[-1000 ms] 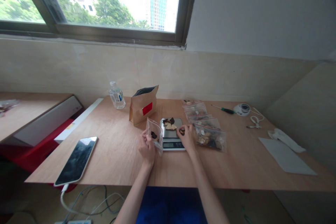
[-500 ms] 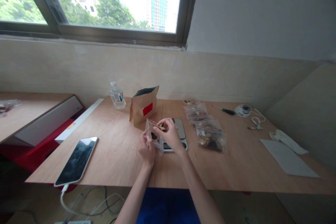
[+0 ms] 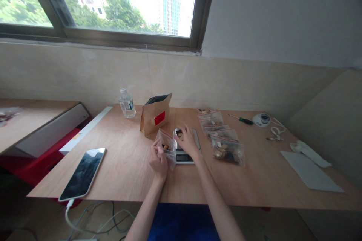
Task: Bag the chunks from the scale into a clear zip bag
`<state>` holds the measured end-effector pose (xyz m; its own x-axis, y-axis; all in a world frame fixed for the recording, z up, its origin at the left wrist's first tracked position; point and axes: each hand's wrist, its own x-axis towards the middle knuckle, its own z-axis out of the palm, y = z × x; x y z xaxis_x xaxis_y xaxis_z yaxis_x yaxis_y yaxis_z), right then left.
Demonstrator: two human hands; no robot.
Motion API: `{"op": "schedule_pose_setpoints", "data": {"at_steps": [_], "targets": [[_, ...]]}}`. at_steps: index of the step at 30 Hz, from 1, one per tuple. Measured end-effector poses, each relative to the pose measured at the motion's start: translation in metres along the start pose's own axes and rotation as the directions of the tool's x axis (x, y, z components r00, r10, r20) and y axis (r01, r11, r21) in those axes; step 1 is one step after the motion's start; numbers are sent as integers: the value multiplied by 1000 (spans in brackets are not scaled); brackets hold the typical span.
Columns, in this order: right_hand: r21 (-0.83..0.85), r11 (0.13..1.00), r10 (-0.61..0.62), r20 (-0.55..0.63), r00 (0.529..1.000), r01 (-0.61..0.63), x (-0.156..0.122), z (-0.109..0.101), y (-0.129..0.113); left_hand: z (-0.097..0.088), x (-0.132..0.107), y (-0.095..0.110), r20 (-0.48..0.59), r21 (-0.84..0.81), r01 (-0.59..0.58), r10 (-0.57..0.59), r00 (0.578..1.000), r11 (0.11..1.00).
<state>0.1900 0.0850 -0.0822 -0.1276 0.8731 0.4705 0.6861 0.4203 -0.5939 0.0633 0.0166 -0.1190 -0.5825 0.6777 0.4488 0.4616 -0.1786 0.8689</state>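
My left hand (image 3: pixel 158 159) pinches a small clear zip bag (image 3: pixel 166 147) and holds it upright just left of a small digital scale (image 3: pixel 185 154); dark and tan pieces lie in the bag. My right hand (image 3: pixel 188 143) rests over the scale's pan, fingers curled down onto the dried pieces (image 3: pixel 178 133) piled there. Whether those fingers grip a piece is hidden by the hand. Most of the pan is covered by that hand.
A brown paper pouch (image 3: pixel 155 113) with a red label stands behind the scale, a water bottle (image 3: pixel 126 104) to its left. Several filled zip bags (image 3: pixel 223 139) lie to the right. A phone (image 3: pixel 82 173) on a cable, a screwdriver (image 3: pixel 241 119), a white round device (image 3: pixel 261 119) and paper (image 3: pixel 309 175) sit on the wooden table (image 3: pixel 254 180).
My right hand carried a piece from the scale to the bag's mouth, then went back over the scale pan. The left hand kept the bag in place.
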Motion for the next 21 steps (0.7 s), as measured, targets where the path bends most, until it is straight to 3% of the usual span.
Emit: {"op": "schedule_pose_setpoints", "data": {"at_steps": [2, 5, 14, 21], "targets": [[-118, 993, 18, 83, 996, -9, -1, 8, 20, 0, 0, -1, 1, 9, -4, 4, 1000, 1000], [-213, 977, 25, 116, 993, 0, -2, 15, 35, 0, 0, -2, 3, 7, -10, 10, 1000, 1000], [-253, 967, 3, 14, 1000, 1, -7, 2, 46, 0, 0, -2, 14, -18, 16, -16, 1000, 1000], [-261, 961, -91, 3, 996, 88, -10, -1, 59, 0, 1, -1, 11, -1, -3, 3, 1000, 1000]]}}
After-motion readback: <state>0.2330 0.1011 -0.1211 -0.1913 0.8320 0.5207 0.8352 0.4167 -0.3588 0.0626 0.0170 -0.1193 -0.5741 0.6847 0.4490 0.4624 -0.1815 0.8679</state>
